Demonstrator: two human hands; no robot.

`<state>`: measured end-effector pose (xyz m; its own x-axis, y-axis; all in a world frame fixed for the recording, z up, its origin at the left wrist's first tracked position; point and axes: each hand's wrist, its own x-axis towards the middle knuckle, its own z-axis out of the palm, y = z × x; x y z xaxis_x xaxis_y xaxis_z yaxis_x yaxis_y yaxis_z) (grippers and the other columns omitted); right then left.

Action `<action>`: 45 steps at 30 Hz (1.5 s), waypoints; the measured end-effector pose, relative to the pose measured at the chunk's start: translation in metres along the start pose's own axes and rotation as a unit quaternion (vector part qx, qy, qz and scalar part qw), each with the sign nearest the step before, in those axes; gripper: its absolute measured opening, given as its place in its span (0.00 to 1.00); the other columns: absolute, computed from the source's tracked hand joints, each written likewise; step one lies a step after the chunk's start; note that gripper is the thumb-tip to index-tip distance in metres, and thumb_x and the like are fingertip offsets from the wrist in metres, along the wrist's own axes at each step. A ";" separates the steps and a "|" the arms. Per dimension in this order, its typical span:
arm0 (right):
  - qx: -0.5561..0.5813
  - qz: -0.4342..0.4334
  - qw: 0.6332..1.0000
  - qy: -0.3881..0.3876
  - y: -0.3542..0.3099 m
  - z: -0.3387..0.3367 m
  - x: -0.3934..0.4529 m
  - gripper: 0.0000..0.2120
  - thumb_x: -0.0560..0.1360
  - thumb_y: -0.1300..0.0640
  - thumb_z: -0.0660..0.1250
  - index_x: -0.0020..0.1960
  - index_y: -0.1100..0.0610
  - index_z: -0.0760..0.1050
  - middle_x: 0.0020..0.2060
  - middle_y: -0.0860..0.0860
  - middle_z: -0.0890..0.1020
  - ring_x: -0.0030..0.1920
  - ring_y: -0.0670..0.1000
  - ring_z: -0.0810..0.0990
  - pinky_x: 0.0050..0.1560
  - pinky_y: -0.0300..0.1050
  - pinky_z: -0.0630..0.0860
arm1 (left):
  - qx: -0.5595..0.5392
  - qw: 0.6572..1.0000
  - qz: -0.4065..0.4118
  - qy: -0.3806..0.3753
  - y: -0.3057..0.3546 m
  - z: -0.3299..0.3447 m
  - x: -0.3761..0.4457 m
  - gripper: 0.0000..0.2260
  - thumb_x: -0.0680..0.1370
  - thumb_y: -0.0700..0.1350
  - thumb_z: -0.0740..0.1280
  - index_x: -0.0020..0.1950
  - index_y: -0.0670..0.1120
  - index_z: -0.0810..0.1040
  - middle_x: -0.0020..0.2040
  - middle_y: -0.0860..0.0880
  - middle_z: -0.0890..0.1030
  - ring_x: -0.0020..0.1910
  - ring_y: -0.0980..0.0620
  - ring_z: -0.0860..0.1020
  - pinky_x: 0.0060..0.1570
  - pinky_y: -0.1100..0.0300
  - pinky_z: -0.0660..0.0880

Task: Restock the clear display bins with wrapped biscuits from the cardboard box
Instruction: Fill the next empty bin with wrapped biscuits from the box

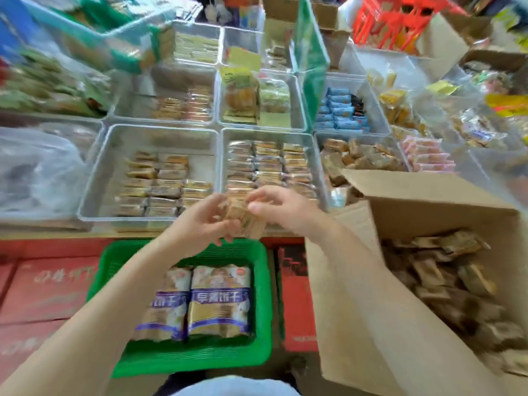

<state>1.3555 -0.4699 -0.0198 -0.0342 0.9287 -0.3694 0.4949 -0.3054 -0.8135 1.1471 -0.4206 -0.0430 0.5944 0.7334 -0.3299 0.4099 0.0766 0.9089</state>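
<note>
Both hands meet above the front edge of the display, sharing one small stack of wrapped biscuits (244,221). Left hand (204,221) grips the stack from the left with fingers curled under it; right hand (281,208) pinches its upper right end between thumb and fingertips. The stack is blurred, so no count is possible.

Largest item: cardboard box (357,295) at lower right, flaps open, holding a loose heap of brown wrapped packets (445,270). It stands just right of the hands.

Next, the clear display bins. The near left bin (94,178) holds three rows of packets with bare floor along its far and left sides. The near middle bin (314,155), directly beyond the hands, is filled with three tight columns. A bin (377,155) to the right holds loosely piled brown packets. Farther back, one bin (374,107) holds blue packets and another (297,110) holds yellow and green packs.

Below the shelf edge, a green basket (263,295) holds two large purple-banded packs (220,301) side by side. Red cartons (48,287) lie left of it, and another (294,295) lies between basket and box.

A red crate (397,21) sits at upper right.
</note>
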 end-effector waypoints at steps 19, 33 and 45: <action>-0.460 0.075 0.870 0.162 -0.038 0.115 0.283 0.11 0.78 0.58 0.64 0.60 0.56 0.74 0.54 0.52 0.79 0.54 0.55 0.78 0.58 0.51 0.72 | 0.380 0.905 -0.033 0.187 -0.187 -0.152 0.080 0.14 0.82 0.51 0.56 0.51 0.46 0.78 0.42 0.49 0.82 0.35 0.48 0.78 0.30 0.57 0.72; -0.614 0.082 0.785 0.007 0.009 0.172 0.324 0.23 0.79 0.69 0.60 0.73 0.70 0.61 0.65 0.64 0.75 0.64 0.61 0.76 0.59 0.51 0.76 | 0.433 0.881 -0.036 0.188 -0.190 -0.151 0.083 0.13 0.79 0.50 0.59 0.36 0.47 0.71 0.31 0.52 0.72 0.28 0.49 0.69 0.30 0.58 0.61; -0.402 -0.071 0.902 0.143 -0.015 0.112 0.144 0.11 0.81 0.58 0.59 0.55 0.59 0.79 0.49 0.54 0.81 0.48 0.55 0.79 0.45 0.47 0.73 | 0.318 0.926 0.069 0.189 -0.137 -0.093 0.036 0.08 0.79 0.44 0.67 0.51 0.43 0.84 0.50 0.46 0.83 0.47 0.45 0.78 0.50 0.50 0.74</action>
<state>1.2464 -0.3551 -0.1114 0.0217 0.9978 -0.0620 0.9766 -0.0344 -0.2122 1.0485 -0.3419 -0.1558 0.4351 0.9004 0.0003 0.7447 -0.3600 0.5620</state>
